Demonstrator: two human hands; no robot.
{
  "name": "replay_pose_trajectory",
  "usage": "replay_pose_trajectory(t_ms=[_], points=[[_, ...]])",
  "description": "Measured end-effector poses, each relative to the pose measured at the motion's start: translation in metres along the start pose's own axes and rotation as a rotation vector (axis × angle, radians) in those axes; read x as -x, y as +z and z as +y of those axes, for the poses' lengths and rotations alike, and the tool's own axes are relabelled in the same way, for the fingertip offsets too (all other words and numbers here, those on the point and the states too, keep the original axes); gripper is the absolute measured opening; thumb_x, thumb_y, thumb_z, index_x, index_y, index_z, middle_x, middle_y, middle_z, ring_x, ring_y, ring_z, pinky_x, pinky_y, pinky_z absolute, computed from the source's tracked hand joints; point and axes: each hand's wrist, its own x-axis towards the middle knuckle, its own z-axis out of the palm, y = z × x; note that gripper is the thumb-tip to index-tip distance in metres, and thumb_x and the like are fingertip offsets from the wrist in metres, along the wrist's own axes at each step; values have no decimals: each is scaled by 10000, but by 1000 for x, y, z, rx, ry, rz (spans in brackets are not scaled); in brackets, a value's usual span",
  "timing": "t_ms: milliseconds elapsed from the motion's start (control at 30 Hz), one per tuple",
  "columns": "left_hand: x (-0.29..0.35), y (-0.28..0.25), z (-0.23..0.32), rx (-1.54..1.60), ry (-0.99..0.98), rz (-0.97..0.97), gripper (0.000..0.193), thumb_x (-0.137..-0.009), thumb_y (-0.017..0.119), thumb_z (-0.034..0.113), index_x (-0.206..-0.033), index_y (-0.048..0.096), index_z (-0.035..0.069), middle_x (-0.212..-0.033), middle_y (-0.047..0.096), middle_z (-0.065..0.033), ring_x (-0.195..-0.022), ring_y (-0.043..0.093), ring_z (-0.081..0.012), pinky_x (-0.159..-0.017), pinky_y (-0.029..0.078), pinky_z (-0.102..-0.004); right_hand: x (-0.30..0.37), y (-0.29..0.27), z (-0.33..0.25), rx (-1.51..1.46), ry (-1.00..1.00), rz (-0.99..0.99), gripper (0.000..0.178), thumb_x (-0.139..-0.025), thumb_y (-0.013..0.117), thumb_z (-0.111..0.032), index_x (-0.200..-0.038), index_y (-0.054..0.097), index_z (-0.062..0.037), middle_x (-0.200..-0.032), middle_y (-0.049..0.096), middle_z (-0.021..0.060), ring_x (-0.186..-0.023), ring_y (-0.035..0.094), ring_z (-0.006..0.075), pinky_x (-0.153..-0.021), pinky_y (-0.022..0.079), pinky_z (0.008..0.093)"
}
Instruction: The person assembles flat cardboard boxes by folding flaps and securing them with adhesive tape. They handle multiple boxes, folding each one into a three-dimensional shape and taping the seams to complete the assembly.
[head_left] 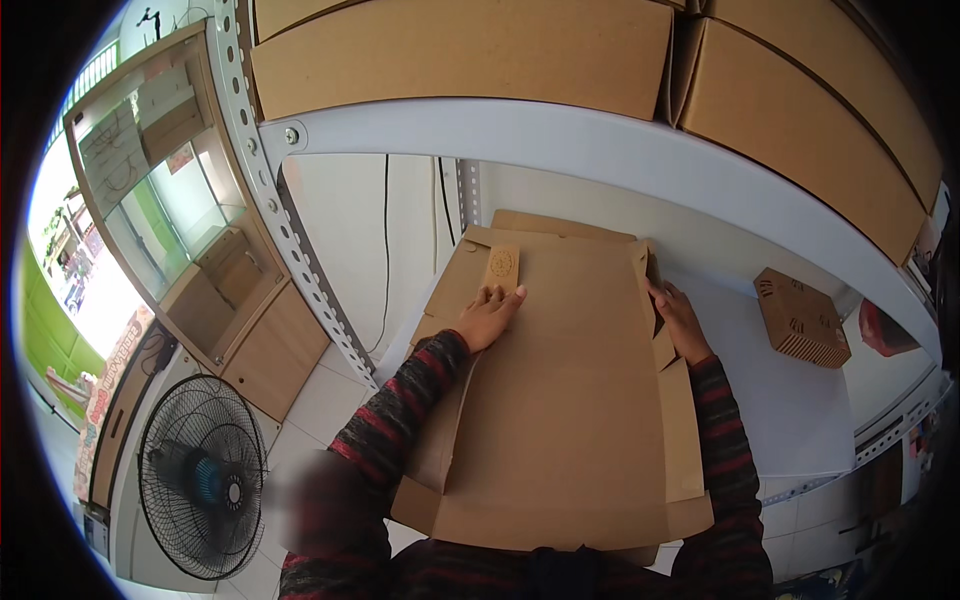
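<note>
An unfolded brown cardboard box point(565, 400) lies in front of me on a white shelf, its side flaps partly raised. My left hand point(488, 316) rests palm down on its left side, fingers outstretched and apart. Those fingertips touch the lower end of a small tan rectangular piece point(504, 264) with a round dark pattern; I cannot tell whether it is loose or part of the box. On the right, my right hand point(680, 325) is closed around the edge of the raised side flap point(645, 270), some fingertips hidden behind it.
Large brown cartons point(460, 60) fill the shelf above. A stack of folded cardboard point(800, 315) stands to the right on the white shelf point(790, 420). At left are a perforated metal post point(265, 200), a black fan point(205, 480) and a glass-fronted cabinet point(250, 350).
</note>
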Motion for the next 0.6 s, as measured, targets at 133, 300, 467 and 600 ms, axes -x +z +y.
replay_pose_trajectory(t_ms=[133, 300, 467, 600], points=[[-1, 6, -1, -24, -36, 30, 775, -1000, 180, 623, -1477, 326, 31, -1559, 240, -218, -1464, 128, -408, -1187, 150, -408, 2, -1, -9, 237, 60, -138, 833, -934, 142, -731, -1435, 478, -157, -1450, 486, 92, -1452, 158, 366, -1156, -1, 585], [-13, 7, -14, -132, 55, 19, 638, -992, 389, 530, -1332, 499, 1, -1440, 424, -227, -1384, 326, -359, -1137, 262, -378, -1, 2, -27, 179, 91, -185, 747, -966, 250, -667, -1409, 506, -124, -1432, 506, 106, -1400, 310, 346, -1166, 139, 487], [-19, -22, -1, 42, -101, 214, 535, -882, 619, 408, -1215, 602, -10, -1220, 631, -195, -1135, 604, -331, -938, 490, -392, -5, 5, 30, -268, 37, 210, 525, -1002, 457, -432, -1315, 579, -28, -1291, 610, 153, -1205, 560, 284, -1044, 384, 322], [-49, -29, -40, 94, -118, 329, 441, -811, 678, 242, -1152, 642, -35, -1038, 695, -174, -970, 672, -278, -844, 525, -359, -9, -11, 54, -412, 324, 367, 377, -901, 641, -224, -1129, 640, 76, -1075, 687, 148, -1017, 632, 183, -908, 468, 308]])
